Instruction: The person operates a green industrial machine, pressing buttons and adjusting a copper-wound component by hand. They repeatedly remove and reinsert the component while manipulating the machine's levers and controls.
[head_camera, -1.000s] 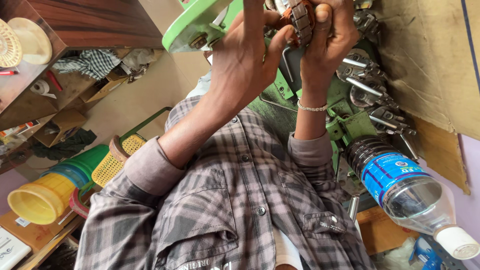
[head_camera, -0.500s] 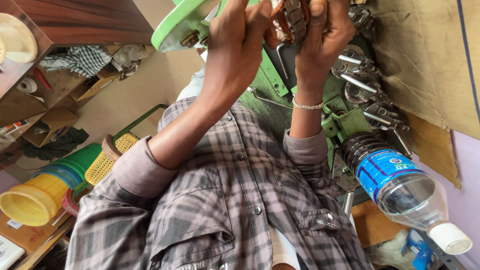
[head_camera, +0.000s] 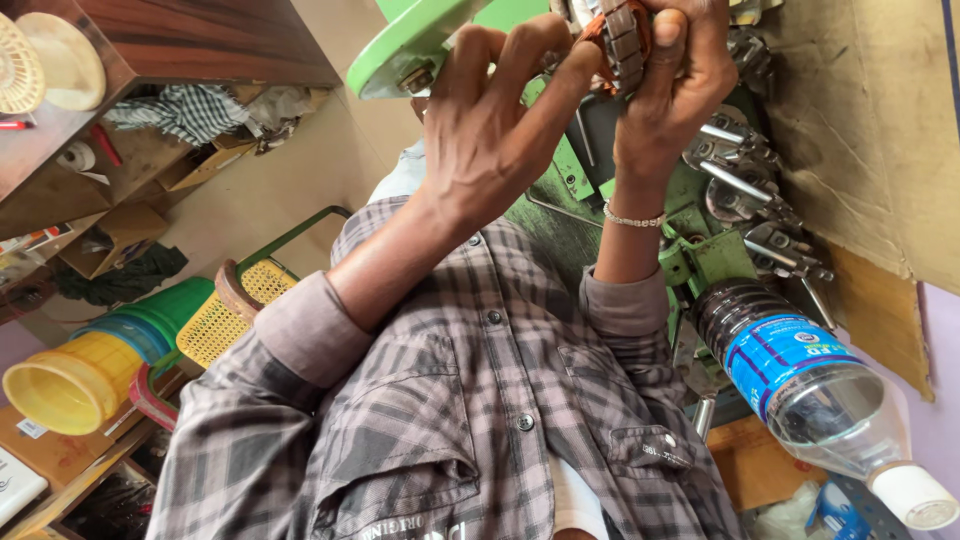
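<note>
My right hand (head_camera: 672, 92), with a bead bracelet at the wrist, is closed around a small round part (head_camera: 622, 40) with copper-brown windings and grey metal segments. It holds the part up in front of a green machine (head_camera: 700, 255). My left hand (head_camera: 487, 140) is raised beside it, fingers curled, with thumb and forefinger tips pinching the left edge of the same part. Both forearms come out of my grey checked shirt (head_camera: 470, 420), which fills the lower middle. Most of the part is hidden by my fingers.
A green round plate (head_camera: 410, 45) juts from the machine's top, and metal levers (head_camera: 750, 190) stand at its right. A plastic bottle with a blue label (head_camera: 810, 385) lies at lower right by cardboard (head_camera: 860, 130). Stacked coloured tubs (head_camera: 80, 375), a yellow basket (head_camera: 225, 315) and wooden shelves (head_camera: 130, 130) are at left.
Both hands stay on the round part. My left fingers have loosened and slid toward its left edge, and my head has shifted slightly.
</note>
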